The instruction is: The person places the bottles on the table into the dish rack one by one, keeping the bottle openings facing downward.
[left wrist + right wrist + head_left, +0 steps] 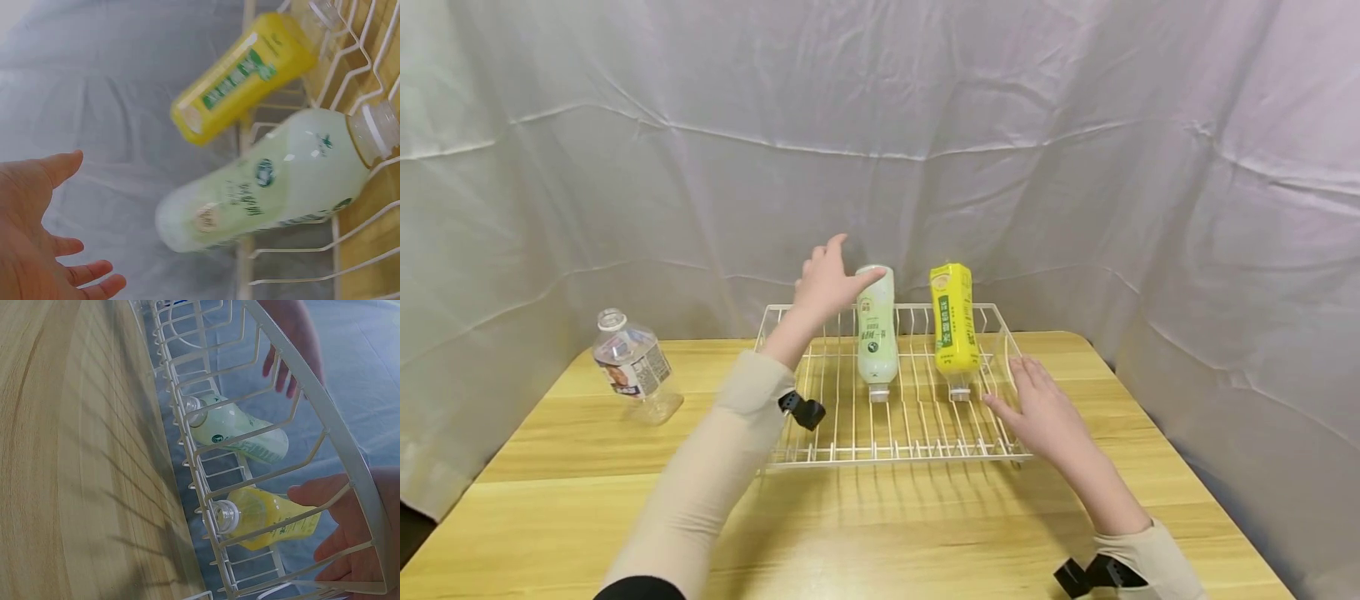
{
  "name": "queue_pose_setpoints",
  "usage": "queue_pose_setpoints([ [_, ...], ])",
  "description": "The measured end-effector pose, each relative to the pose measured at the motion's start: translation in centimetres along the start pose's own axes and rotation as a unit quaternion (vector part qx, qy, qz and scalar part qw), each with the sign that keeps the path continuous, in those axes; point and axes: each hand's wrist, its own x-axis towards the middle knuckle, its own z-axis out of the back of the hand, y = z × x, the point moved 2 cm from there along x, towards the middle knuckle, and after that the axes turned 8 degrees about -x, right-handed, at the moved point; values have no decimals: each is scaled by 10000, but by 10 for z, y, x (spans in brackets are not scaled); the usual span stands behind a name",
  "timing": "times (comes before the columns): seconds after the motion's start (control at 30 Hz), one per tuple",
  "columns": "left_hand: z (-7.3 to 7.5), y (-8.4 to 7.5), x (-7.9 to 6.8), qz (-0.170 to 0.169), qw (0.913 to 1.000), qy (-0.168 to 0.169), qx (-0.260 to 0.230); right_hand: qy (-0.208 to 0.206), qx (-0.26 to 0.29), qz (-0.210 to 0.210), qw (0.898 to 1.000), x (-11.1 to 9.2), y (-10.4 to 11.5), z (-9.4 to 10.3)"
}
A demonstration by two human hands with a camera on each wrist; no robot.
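A white wire rack (895, 457) stands on the table. Inside it a pale green bottle (877, 329) leans neck-down, its base raised toward the back. To its right, a yellow bottle (955, 321) sits at a similar tilt. My left hand (826, 287) hovers by the green bottle's base with fingers spread and nothing in them; the left wrist view shows a gap between that hand (31, 231) and the bottle (262, 181). Along the rack's right side rests my right hand (1045, 412), fingers extended, with the thumb on the inner side near the yellow bottle (269, 515).
A clear plastic bottle (636, 367) with a printed label stands tilted in view at the table's left. The wooden table (880, 542) reaches back to a grey curtain (880, 167) that hangs behind it and along both sides.
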Motion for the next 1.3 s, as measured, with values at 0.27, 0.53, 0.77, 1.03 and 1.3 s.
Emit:
queue_pose_setpoints([
  [0.27, 34, -13, -43, -585, 9982, -17, 105, 36, -9, -2, 10000, 0, 1, 1],
  [0.53, 65, -8, -89, -970, 9942, -423, 175, 43, -70, 10, 10000, 0, 0, 1],
  [0.77, 108, 4, -117, -1202, 9860, -1104, -342, 42, -65, -3, 10000, 0, 1, 3],
  [1.03, 152, 32, -141, -732, 9695, -2175, -859, 36, -48, 4, 10000, -1, 0, 4],
  [1.3, 181, 75, -151, 735, 9529, -2705, -1156, 60, -52, 10, 10000, 0, 0, 3],
])
